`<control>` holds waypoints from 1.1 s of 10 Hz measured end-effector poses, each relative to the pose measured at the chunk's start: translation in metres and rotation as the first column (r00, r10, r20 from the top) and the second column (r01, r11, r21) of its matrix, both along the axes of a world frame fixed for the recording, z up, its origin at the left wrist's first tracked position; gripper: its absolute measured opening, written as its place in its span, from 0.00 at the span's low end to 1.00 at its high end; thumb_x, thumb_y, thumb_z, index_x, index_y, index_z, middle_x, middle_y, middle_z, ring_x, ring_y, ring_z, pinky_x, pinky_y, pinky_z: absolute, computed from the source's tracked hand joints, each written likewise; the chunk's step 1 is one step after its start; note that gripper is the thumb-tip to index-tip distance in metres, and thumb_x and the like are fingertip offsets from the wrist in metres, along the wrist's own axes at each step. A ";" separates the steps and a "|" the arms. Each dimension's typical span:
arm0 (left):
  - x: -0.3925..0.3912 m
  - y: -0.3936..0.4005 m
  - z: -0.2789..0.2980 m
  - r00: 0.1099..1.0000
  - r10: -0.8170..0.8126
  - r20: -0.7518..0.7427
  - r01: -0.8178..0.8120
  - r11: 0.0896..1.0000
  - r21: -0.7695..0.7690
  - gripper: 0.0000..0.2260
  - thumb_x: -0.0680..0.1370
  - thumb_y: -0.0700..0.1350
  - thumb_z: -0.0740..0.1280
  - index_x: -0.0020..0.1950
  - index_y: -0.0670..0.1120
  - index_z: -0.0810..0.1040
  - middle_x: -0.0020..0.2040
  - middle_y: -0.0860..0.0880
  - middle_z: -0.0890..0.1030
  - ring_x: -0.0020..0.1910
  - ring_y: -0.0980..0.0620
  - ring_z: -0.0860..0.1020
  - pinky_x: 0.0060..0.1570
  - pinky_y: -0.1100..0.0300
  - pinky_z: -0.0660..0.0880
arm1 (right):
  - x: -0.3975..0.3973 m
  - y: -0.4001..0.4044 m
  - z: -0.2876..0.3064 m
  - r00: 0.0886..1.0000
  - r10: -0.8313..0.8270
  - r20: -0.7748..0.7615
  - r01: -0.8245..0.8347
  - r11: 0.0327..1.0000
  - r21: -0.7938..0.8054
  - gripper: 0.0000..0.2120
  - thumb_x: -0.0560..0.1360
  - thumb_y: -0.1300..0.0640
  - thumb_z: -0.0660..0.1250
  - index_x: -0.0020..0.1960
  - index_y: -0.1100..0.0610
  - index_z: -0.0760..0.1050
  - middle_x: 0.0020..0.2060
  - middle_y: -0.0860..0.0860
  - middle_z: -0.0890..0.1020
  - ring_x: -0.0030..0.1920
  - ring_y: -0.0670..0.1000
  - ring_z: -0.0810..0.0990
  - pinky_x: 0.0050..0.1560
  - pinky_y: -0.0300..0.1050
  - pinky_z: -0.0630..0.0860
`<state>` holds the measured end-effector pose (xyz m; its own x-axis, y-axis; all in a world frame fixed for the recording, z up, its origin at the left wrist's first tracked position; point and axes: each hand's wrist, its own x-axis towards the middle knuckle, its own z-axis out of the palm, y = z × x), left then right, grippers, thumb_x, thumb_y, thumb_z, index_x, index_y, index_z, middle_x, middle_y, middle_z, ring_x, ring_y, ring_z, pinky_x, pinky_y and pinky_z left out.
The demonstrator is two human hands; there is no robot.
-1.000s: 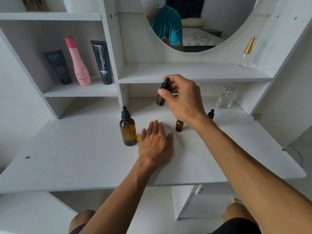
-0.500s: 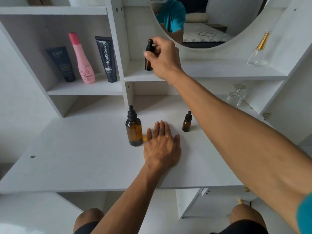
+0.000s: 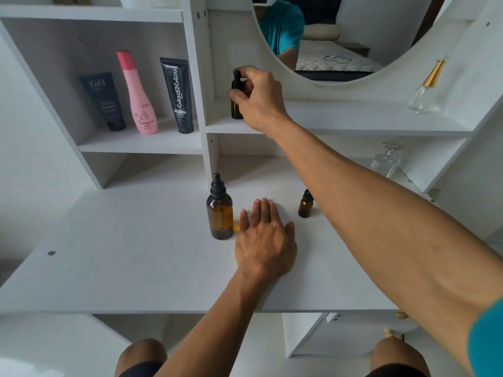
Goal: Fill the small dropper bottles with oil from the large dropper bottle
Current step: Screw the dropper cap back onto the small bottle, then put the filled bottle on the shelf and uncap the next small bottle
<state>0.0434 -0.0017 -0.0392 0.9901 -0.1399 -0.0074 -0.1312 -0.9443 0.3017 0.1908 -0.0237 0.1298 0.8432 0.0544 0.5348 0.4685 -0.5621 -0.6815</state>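
Note:
The large amber dropper bottle (image 3: pixel 220 212) with a black dropper cap stands upright on the white desk (image 3: pixel 136 254). My left hand (image 3: pixel 265 240) lies flat on the desk just right of it, fingers straight. One small amber dropper bottle (image 3: pixel 305 204) stands on the desk to the right of that hand. My right hand (image 3: pixel 257 97) reaches up to the middle shelf (image 3: pixel 340 122) and pinches the black cap of another small dropper bottle (image 3: pixel 236 103), whose base sits on or just above the shelf at its left end.
A dark tube (image 3: pixel 104 102), a pink bottle (image 3: pixel 138 96) and a black tube (image 3: pixel 178 95) stand on the left shelf. A gold-capped perfume bottle (image 3: pixel 426 88) stands far right on the middle shelf, a clear glass bottle (image 3: pixel 386 160) below it. A round mirror (image 3: pixel 340 36) hangs above.
My right hand carried the small dropper bottle from above the desk up and back to the left end of the middle shelf, then lowered it. My left hand stayed flat on the desk.

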 end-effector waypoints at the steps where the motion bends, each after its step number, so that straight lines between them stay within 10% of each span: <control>1: 0.000 0.000 -0.001 1.000 0.002 0.007 -0.002 1.000 -0.004 0.31 0.85 0.57 0.43 0.83 0.42 0.44 0.84 0.45 0.44 0.82 0.48 0.41 0.80 0.45 0.40 | 0.001 -0.001 -0.001 1.000 0.004 -0.002 -0.004 1.000 -0.001 0.16 0.77 0.59 0.71 0.64 0.57 0.77 0.51 0.54 0.85 0.52 0.53 0.83 0.51 0.41 0.79; 6: 0.000 0.001 -0.001 1.000 0.002 0.009 -0.002 1.000 0.002 0.31 0.85 0.58 0.43 0.83 0.42 0.44 0.84 0.45 0.44 0.82 0.48 0.41 0.80 0.45 0.40 | -0.008 -0.012 -0.004 0.999 -0.001 -0.047 0.003 0.999 0.036 0.26 0.75 0.51 0.73 0.70 0.57 0.72 0.57 0.52 0.81 0.54 0.50 0.82 0.57 0.43 0.80; 8: 0.002 0.002 -0.003 1.000 0.001 0.019 -0.001 1.000 0.001 0.31 0.85 0.58 0.43 0.83 0.42 0.45 0.84 0.45 0.45 0.82 0.48 0.41 0.80 0.45 0.40 | -0.064 -0.048 -0.004 0.979 -0.072 0.193 0.055 0.994 0.089 0.15 0.75 0.58 0.73 0.60 0.60 0.78 0.46 0.49 0.81 0.45 0.44 0.80 0.47 0.31 0.79; 11: 0.001 0.001 -0.003 1.000 0.006 0.026 -0.006 1.000 0.005 0.31 0.85 0.57 0.44 0.83 0.42 0.46 0.84 0.45 0.46 0.83 0.48 0.42 0.80 0.45 0.41 | -0.128 -0.116 -0.073 0.972 -0.211 -0.103 0.190 0.965 -0.178 0.23 0.74 0.57 0.75 0.67 0.57 0.76 0.61 0.53 0.81 0.58 0.49 0.80 0.62 0.49 0.77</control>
<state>0.0445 -0.0002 -0.0423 0.9908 -0.1339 0.0174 -0.1331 -0.9467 0.2932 0.0626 -0.1394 0.0572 0.9032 -0.0428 0.4270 0.2554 -0.7461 -0.6149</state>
